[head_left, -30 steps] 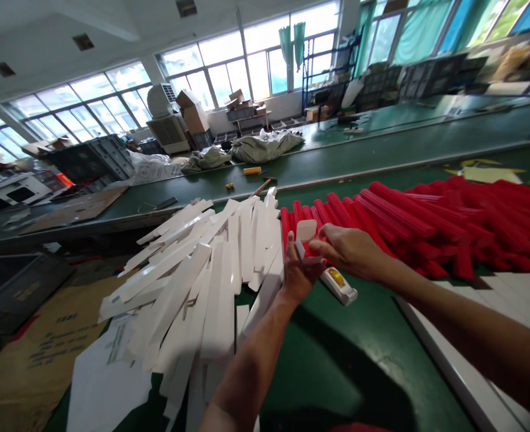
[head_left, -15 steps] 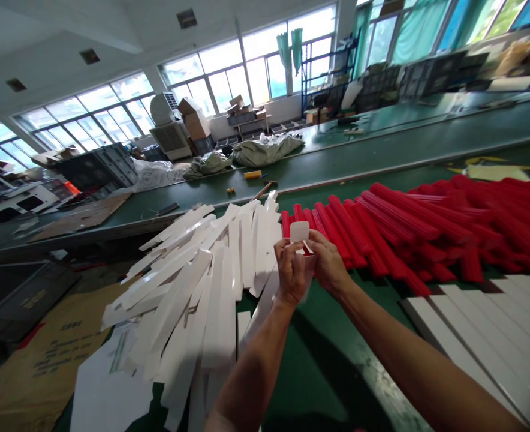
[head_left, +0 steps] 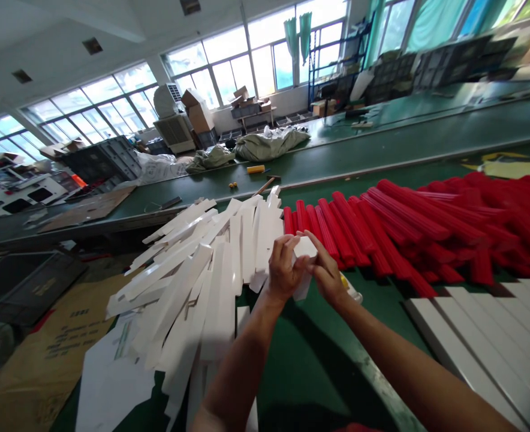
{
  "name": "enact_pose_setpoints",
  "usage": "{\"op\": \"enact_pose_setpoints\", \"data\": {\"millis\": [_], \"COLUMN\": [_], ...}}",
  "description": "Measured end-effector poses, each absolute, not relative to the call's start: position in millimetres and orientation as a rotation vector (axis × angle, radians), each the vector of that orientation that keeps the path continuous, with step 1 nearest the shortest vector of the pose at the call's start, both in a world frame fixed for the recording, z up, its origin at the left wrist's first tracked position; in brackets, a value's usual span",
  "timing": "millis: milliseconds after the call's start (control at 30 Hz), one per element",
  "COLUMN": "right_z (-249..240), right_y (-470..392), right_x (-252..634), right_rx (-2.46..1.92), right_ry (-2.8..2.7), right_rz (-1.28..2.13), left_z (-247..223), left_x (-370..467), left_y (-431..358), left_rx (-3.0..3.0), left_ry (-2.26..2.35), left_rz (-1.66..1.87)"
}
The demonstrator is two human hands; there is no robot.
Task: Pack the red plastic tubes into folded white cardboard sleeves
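Observation:
Between my two hands is a narrow white carton (head_left: 305,247), its end facing me and its length running away below my fingers. My left hand (head_left: 285,269) grips its left side, fingers curled over the edge. From the right, my right hand (head_left: 327,273) presses on the same end with its thumb and fingers. The end flap lies folded across the opening, so the inside is hidden. Beyond my fingers lie red ribbed sticks (head_left: 348,231) in a heap. Loose white cartons (head_left: 215,300), many of them flat, spread out to my left.
White boxes (head_left: 476,336) lie side by side at the right. A small yellow-and-white item (head_left: 352,289) is beside my right wrist. Farther back on the green table (head_left: 332,384) are a yellow cylinder (head_left: 256,169) and a hammer-like tool (head_left: 265,184). A dark crate (head_left: 35,288) stands at the left.
The carton's end flap stood up with red showing inside; now it is folded over the opening. Both hands have closed in on that end. The small yellow-and-white item has come into sight.

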State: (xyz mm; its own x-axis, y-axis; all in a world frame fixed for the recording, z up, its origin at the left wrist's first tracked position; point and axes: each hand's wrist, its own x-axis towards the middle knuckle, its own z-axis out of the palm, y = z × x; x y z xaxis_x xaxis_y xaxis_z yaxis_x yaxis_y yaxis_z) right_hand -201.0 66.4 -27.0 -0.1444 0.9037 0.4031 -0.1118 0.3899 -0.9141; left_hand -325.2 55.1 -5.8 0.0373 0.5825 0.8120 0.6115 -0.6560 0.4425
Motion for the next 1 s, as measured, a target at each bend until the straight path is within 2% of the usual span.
{"op": "enact_pose_setpoints", "data": {"millis": [233,567,833,1000], "right_z": [-26,-23,-31,-26], "right_y": [67,67,71,72], "right_x": [-212,-215,-213,-209], "right_rx": [-1.033,-1.001,-0.873,-0.791], "right_ry": [-1.629,-1.743,-1.738,-1.792], "right_rz": [0.663,0.735,0.765,0.766], "left_z": [14,47,31,17], "left_x": [-342,-353,-342,-341], "left_y": [55,46,51,46], "left_rx": [-2.406,-2.557,-2.499,-2.410], "left_ry": [-1.305,-1.402,-1.194,-1.258], "left_rz": [-1.422,-0.945,-0.983,-0.987]}}
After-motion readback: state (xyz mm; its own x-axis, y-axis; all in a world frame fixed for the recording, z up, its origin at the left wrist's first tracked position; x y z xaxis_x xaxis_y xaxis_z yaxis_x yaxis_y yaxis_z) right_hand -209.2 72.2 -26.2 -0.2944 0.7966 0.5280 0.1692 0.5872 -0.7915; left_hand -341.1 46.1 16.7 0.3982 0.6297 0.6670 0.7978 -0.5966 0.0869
